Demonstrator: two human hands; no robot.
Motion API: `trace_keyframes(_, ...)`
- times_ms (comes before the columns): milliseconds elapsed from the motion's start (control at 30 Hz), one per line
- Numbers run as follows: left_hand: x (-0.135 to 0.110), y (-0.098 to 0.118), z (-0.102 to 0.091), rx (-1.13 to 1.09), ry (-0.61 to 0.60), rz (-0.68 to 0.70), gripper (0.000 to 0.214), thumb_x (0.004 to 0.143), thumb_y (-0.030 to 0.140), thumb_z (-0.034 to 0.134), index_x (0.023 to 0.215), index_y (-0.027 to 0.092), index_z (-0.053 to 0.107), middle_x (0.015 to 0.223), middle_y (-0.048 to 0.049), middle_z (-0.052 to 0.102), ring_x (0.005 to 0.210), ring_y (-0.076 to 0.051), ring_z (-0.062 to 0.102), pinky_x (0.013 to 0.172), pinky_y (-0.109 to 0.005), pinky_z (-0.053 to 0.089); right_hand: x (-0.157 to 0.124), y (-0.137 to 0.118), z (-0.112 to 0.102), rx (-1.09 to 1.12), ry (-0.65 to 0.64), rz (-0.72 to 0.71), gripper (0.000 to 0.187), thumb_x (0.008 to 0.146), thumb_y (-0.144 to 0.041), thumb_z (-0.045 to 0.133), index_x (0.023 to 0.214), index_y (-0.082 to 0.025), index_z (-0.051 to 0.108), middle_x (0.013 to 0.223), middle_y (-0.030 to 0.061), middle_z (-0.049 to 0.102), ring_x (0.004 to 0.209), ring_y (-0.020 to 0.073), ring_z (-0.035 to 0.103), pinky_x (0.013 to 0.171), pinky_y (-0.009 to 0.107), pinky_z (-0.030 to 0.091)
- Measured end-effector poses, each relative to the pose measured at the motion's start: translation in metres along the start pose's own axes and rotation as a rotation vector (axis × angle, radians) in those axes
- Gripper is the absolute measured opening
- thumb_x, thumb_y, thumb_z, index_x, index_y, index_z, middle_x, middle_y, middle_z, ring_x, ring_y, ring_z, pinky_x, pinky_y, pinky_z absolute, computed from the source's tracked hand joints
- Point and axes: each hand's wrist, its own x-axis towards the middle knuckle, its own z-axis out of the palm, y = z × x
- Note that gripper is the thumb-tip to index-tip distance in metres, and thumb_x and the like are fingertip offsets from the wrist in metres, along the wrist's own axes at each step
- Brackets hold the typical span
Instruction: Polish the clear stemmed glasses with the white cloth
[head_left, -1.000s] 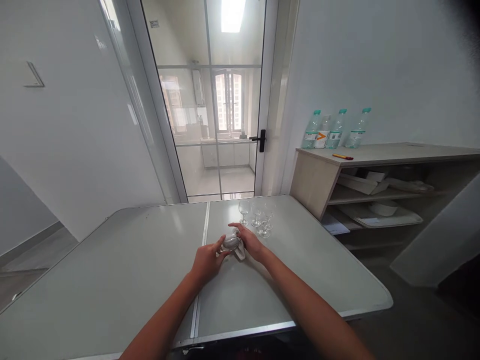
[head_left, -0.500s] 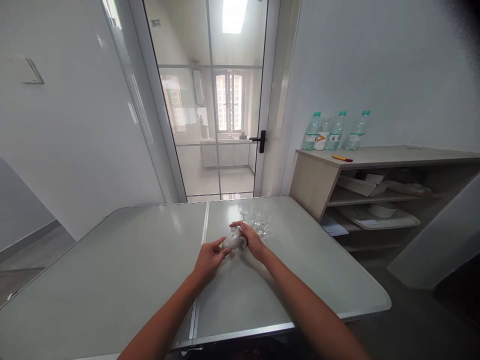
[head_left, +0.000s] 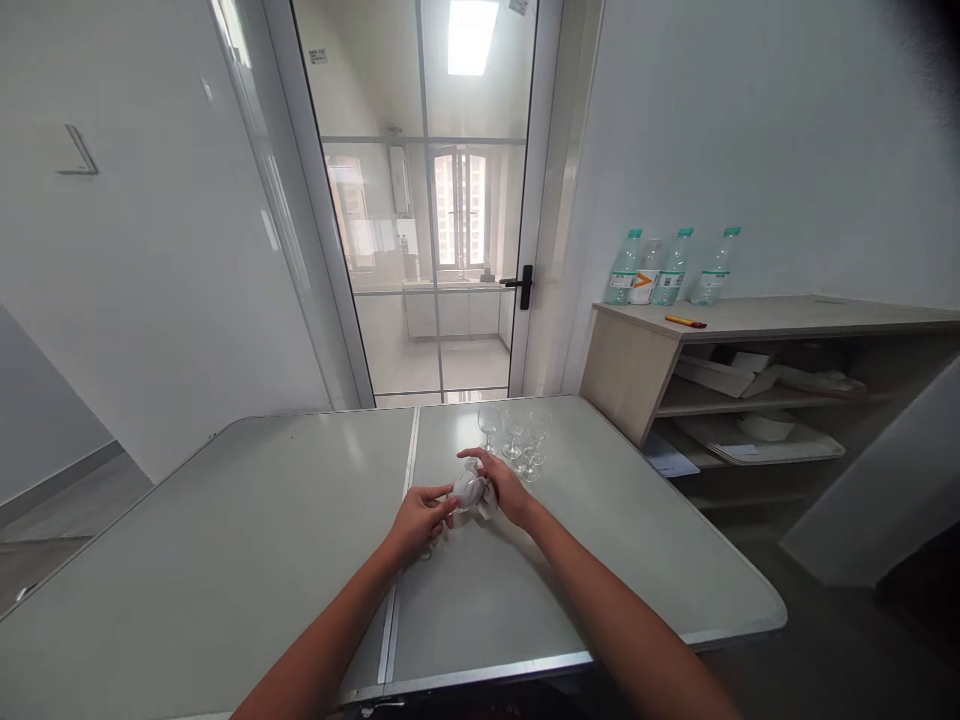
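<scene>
Above the table, a clear stemmed glass (head_left: pixel 466 490) is tilted between my hands. My left hand (head_left: pixel 420 522) is closed around its lower part, and the foot of the glass seems to show below those fingers. A crumpled white cloth (head_left: pixel 487 503) lies against the bowl, with part of it seemingly inside. My right hand (head_left: pixel 506 488) is closed on this cloth at the mouth of the glass; its palm side is hidden. Just beyond the right hand, several more stemmed glasses (head_left: pixel 513 440) stand upright on the table.
The pale grey table (head_left: pixel 300 560) has a metal seam down its middle. At the right stands a wooden shelf unit (head_left: pixel 630 365) holding trays and a bowl. Several plastic bottles (head_left: pixel 667 270) and a yellow-orange cutter (head_left: pixel 685 321) are on top. A glass door (head_left: pixel 472 350) is behind the table.
The glass has turned between my hands, its foot now showing below my left hand. The cloth has shifted slightly and the right fingers have moved a little. The view has tilted slightly.
</scene>
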Motion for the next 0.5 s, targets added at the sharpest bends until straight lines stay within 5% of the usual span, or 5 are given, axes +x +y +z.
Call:
trace_keyframes(200,-0.001,0.006,-0.005,-0.224,-0.128,-0.105,0.051,0.079,0.061,0.073,0.084,0.011,0.07,0.061,0.0007,0.057,0.039,-0.002,0.032,0.043,-0.021,0.016,-0.003,-0.005,0.002,-0.023,-0.024,-0.07,0.052,0.098,-0.062,0.043,0.121,-0.022,0.065,0.067,-0.0005,0.058,0.057,0.014,0.051,0.055,0.025,0.038)
trace_keyframes(500,-0.003,0.014,-0.007,-0.44,-0.233,-0.288,0.048,0.077,0.059,0.076,0.086,0.014,0.061,0.063,0.0033,0.053,0.042,-0.001,0.022,0.042,-0.018,0.015,-0.007,-0.01,0.002,-0.062,0.013,-0.127,0.054,0.095,-0.062,0.045,0.118,-0.019,0.067,0.065,0.0003,0.056,0.055,0.0146,0.046,0.054,0.026,0.036)
